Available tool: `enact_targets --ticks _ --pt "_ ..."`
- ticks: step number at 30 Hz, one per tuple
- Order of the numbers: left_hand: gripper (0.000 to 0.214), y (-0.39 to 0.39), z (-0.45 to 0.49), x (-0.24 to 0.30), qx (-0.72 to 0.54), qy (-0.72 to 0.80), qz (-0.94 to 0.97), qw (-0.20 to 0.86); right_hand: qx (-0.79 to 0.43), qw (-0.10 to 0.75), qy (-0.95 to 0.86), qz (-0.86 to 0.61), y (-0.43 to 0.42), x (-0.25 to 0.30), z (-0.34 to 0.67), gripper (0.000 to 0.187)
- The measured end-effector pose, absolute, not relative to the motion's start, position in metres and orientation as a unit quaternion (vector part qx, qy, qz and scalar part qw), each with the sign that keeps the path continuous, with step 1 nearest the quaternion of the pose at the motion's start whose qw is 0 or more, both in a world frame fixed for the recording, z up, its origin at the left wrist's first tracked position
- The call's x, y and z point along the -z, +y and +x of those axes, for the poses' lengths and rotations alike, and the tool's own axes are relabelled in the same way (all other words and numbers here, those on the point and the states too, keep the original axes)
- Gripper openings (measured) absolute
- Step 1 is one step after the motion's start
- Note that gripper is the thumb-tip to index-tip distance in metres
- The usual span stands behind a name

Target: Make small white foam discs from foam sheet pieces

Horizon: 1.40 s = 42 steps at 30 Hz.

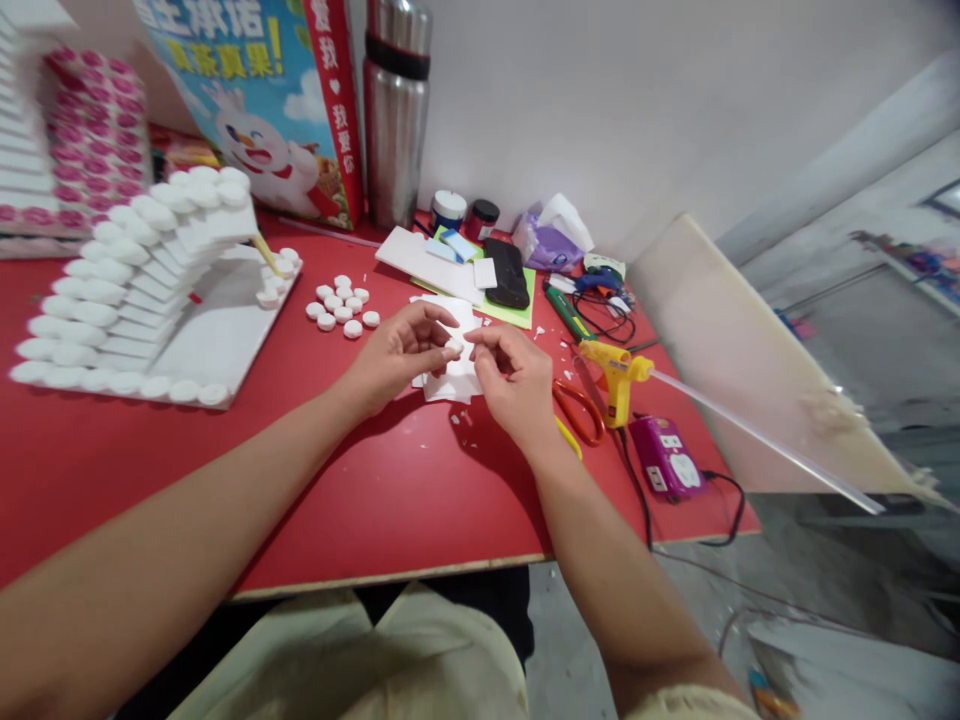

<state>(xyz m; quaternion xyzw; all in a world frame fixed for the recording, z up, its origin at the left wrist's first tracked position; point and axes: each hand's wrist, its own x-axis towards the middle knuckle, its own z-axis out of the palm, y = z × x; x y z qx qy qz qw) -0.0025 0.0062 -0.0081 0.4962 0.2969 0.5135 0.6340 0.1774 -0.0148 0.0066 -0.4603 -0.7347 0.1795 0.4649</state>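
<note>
Over a stack of white sheets (450, 385) on the red table, my left hand (394, 355) is curved, with a small white piece (454, 345) at its thumb and fingertips. The exact shape of that piece is hard to make out. Close by on the right, my right hand (517, 380) has its fingers curled together in a pinch; anything inside them is hidden. Several round white pieces (343, 300) lie loose to the left of my hands. Further left stands a white stepped model (202, 345) edged with white rounded pieces.
A yellow glue gun (615, 375) with a long clear stick stands at the right, near red-handled scissors (581, 412) and a purple power box (666, 458). Behind are a steel flask (397, 130), a printed box (262, 110), a black case (506, 273) and a tissue pack (551, 240).
</note>
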Motion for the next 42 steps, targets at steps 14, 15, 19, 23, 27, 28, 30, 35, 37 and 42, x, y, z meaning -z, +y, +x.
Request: enact_targets --ticks 14,15,19,23,27,28,30,35,37,42 --pt "0.028 0.005 -0.003 0.004 -0.498 0.306 0.536 0.609 -0.168 0.457 -0.752 -0.444 -0.014 -0.007 0.178 0.019" --pt "0.028 0.005 -0.003 0.004 -0.495 0.307 0.539 0.608 -0.168 0.455 -0.754 -0.443 -0.013 -0.006 0.178 0.019" --pt "0.023 0.005 -0.003 0.006 -0.495 0.316 0.570 0.575 -0.153 0.453 -0.766 -0.429 -0.011 -0.004 0.179 0.019" --pt "0.016 0.005 -0.002 0.011 -0.499 0.344 0.611 0.509 -0.145 0.454 -0.771 -0.422 -0.010 -0.003 0.179 0.019" --pt "0.014 0.003 -0.003 0.011 -0.501 0.376 0.641 0.443 -0.152 0.445 -0.766 -0.438 -0.011 -0.003 0.179 0.019" --pt "0.013 0.002 -0.003 0.010 -0.502 0.380 0.650 0.426 -0.153 0.444 -0.766 -0.439 -0.011 -0.003 0.179 0.019" --pt "0.010 0.002 -0.003 0.008 -0.502 0.384 0.670 0.390 -0.151 0.441 -0.769 -0.438 -0.012 -0.002 0.178 0.020" --pt "0.002 0.002 -0.003 0.007 -0.487 0.400 0.719 0.294 -0.148 0.447 -0.774 -0.423 -0.012 0.000 0.177 0.022" --pt "0.001 0.003 -0.004 0.010 -0.476 0.408 0.733 0.263 -0.147 0.445 -0.780 -0.415 -0.012 0.001 0.176 0.023" --pt "0.005 0.006 -0.005 0.015 -0.459 0.418 0.749 0.233 -0.231 0.439 -0.730 -0.471 -0.011 0.002 0.175 0.020"
